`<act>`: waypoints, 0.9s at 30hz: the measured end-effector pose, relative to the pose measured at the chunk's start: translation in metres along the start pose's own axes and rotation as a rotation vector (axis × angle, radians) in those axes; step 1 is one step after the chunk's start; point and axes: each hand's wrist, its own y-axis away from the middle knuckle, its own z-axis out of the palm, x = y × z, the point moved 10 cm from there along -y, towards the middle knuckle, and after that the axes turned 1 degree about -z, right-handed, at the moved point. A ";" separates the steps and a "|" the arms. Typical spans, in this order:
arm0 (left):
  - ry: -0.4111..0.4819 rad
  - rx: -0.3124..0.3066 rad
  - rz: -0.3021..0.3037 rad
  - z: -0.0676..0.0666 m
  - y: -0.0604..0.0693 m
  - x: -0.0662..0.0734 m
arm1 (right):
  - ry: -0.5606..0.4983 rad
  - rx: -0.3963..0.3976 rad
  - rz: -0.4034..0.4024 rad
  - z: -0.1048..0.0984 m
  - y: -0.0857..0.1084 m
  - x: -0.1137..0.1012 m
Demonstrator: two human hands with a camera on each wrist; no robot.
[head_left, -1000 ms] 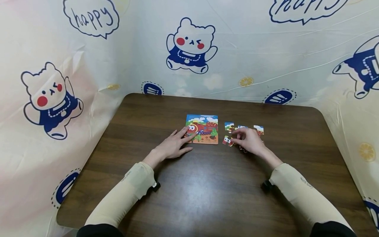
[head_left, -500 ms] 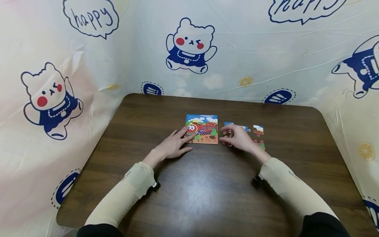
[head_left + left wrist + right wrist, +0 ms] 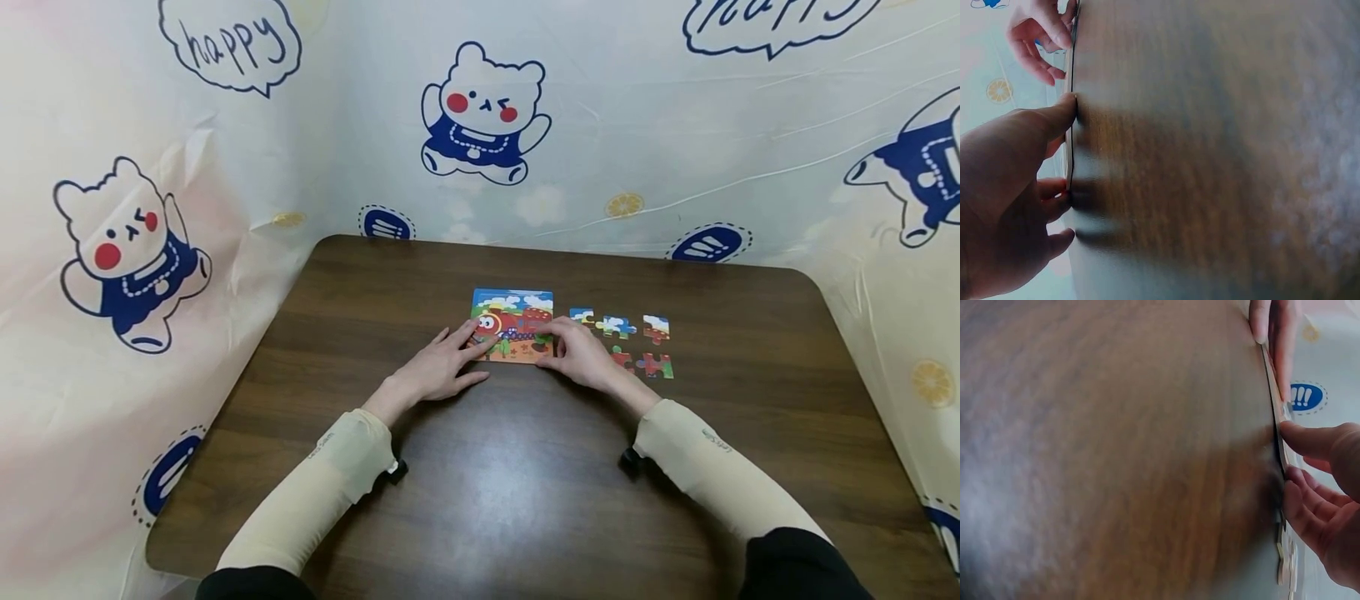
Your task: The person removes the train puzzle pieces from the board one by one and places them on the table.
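A square puzzle board (image 3: 513, 302) with a red train picture lies on the table. My left hand (image 3: 435, 367) rests on the board's left part, fingers spread and fairly straight, its thumb by the near edge. At the board's right side my right hand (image 3: 588, 354) reaches in from the right. In the right wrist view, the right thumb (image 3: 1310, 439) and fingertips touch along the board's edge, spaced apart. No loose piece shows between them. Several jigsaw pieces lie just right of the board, among them a sky piece (image 3: 617, 327) and a red and green piece (image 3: 656, 365). The right hand hides part of this area.
A dark brown wooden table (image 3: 480, 500) with rounded corners stretches under both arms. Behind it hangs a pale curtain (image 3: 600, 125) printed with bears and lemon slices. A small black device (image 3: 632, 463) sits at the right wrist.
My right hand has moved left, from over the loose pieces to the right side of the puzzle board, uncovering several pieces. The left hand has stayed in place.
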 end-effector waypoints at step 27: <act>-0.009 -0.019 -0.019 -0.003 -0.001 0.001 | -0.083 -0.025 0.064 0.002 -0.006 -0.003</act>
